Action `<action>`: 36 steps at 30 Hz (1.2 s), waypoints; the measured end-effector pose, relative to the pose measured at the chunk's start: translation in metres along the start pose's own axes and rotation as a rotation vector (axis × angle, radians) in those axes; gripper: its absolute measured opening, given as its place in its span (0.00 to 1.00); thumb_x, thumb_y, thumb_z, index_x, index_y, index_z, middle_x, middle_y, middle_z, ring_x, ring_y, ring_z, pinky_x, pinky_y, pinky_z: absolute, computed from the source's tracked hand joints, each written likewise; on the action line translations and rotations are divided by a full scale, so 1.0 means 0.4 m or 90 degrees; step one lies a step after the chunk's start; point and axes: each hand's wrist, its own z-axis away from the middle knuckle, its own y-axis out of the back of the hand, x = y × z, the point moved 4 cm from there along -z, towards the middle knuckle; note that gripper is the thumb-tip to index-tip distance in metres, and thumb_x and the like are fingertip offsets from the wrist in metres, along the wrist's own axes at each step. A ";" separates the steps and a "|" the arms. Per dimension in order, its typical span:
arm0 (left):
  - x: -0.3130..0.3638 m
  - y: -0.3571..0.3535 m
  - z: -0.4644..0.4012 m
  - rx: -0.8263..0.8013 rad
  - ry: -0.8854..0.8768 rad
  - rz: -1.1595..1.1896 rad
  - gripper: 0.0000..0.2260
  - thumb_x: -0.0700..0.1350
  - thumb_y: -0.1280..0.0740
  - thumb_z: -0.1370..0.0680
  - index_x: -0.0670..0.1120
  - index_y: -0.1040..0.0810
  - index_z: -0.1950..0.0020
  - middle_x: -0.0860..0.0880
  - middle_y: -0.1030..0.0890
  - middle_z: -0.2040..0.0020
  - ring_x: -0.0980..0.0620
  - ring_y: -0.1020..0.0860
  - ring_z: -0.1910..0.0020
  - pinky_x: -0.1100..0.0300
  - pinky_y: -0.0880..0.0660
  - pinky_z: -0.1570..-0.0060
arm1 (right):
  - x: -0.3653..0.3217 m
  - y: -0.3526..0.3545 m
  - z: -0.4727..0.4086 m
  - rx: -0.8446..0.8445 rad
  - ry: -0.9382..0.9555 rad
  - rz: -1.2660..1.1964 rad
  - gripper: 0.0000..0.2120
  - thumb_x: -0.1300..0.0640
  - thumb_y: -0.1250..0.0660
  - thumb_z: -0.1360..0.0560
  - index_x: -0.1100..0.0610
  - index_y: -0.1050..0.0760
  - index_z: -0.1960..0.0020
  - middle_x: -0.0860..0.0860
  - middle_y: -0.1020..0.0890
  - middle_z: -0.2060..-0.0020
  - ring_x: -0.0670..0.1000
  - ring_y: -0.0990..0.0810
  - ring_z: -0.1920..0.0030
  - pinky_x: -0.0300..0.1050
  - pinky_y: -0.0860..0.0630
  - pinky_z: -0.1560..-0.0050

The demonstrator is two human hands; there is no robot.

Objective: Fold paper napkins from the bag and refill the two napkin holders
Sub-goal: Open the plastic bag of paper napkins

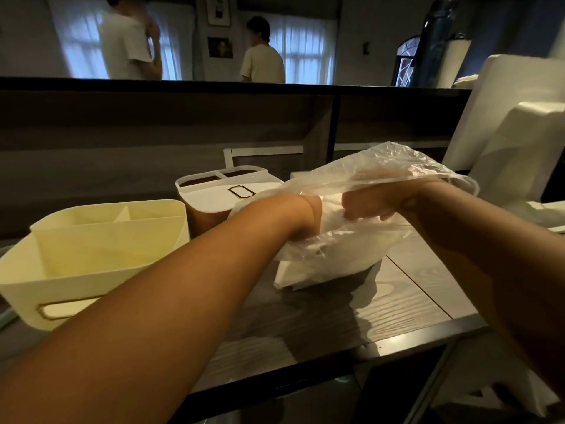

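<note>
A clear plastic bag [382,169] holding a stack of white paper napkins [308,270] lies on the grey wood-grain counter [305,325]. My left hand [305,215] reaches inside the bag's mouth; its fingers are hidden by plastic and napkins. My right hand [367,206] is curled round the bag's upper edge and holds the opening up. Two napkin holders stand at the left: a cream divided one [91,240] near me and a white-and-brown one [214,191] behind it. Both show empty compartments.
A raised dark shelf [214,87] walls off the back of the counter. White foam-like boxes [519,133] stack at the right. Two people stand in the room beyond. The counter's front edge [336,359] runs below my arms.
</note>
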 end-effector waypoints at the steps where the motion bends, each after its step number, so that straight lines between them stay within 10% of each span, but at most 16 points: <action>1: -0.002 0.011 0.013 -0.006 -0.009 -0.001 0.23 0.40 0.31 0.22 0.45 0.29 0.27 0.44 0.23 0.36 0.44 0.24 0.41 0.52 0.26 0.43 | -0.010 0.005 0.015 -0.002 0.033 0.037 0.18 0.55 0.31 0.20 0.56 0.27 0.31 0.52 0.23 0.43 0.53 0.26 0.47 0.45 0.26 0.47; 8: 0.011 0.029 0.063 -0.033 -0.076 0.017 0.27 0.39 0.30 0.23 0.48 0.30 0.25 0.46 0.24 0.34 0.47 0.24 0.40 0.58 0.25 0.46 | -0.033 -0.014 0.035 0.042 0.066 0.158 0.20 0.55 0.32 0.20 0.58 0.29 0.29 0.55 0.20 0.40 0.51 0.26 0.50 0.42 0.31 0.47; 14: 0.026 0.014 0.090 -0.056 -0.098 0.043 0.29 0.43 0.35 0.19 0.54 0.41 0.19 0.49 0.33 0.24 0.46 0.32 0.28 0.53 0.33 0.31 | -0.012 -0.013 -0.003 0.111 0.046 0.074 0.13 0.53 0.35 0.19 0.58 0.24 0.38 0.50 0.26 0.57 0.49 0.28 0.56 0.45 0.32 0.48; 20: 0.019 0.022 0.094 -0.028 -0.078 0.085 0.26 0.49 0.35 0.18 0.49 0.36 0.21 0.46 0.27 0.28 0.45 0.28 0.32 0.54 0.31 0.37 | 0.150 -0.046 -0.134 0.189 0.074 0.141 0.18 0.39 0.30 0.24 0.46 0.28 0.40 0.56 0.23 0.38 0.44 0.21 0.47 0.40 0.23 0.45; 27: -0.037 0.071 0.124 0.090 -0.096 0.324 0.33 0.54 0.29 0.23 0.51 0.37 0.22 0.48 0.26 0.29 0.47 0.25 0.35 0.52 0.25 0.38 | -0.062 0.113 0.184 0.275 0.110 -0.114 0.06 0.54 0.37 0.19 0.54 0.21 0.48 0.50 0.22 0.63 0.48 0.24 0.64 0.39 0.30 0.65; 36: -0.222 0.147 0.281 0.191 -0.161 0.657 0.39 0.53 0.21 0.31 0.53 0.34 0.24 0.53 0.22 0.34 0.54 0.21 0.38 0.53 0.23 0.38 | -0.198 0.151 0.294 0.075 0.140 -0.686 0.13 0.57 0.29 0.24 0.57 0.23 0.41 0.56 0.16 0.48 0.57 0.14 0.50 0.53 0.17 0.48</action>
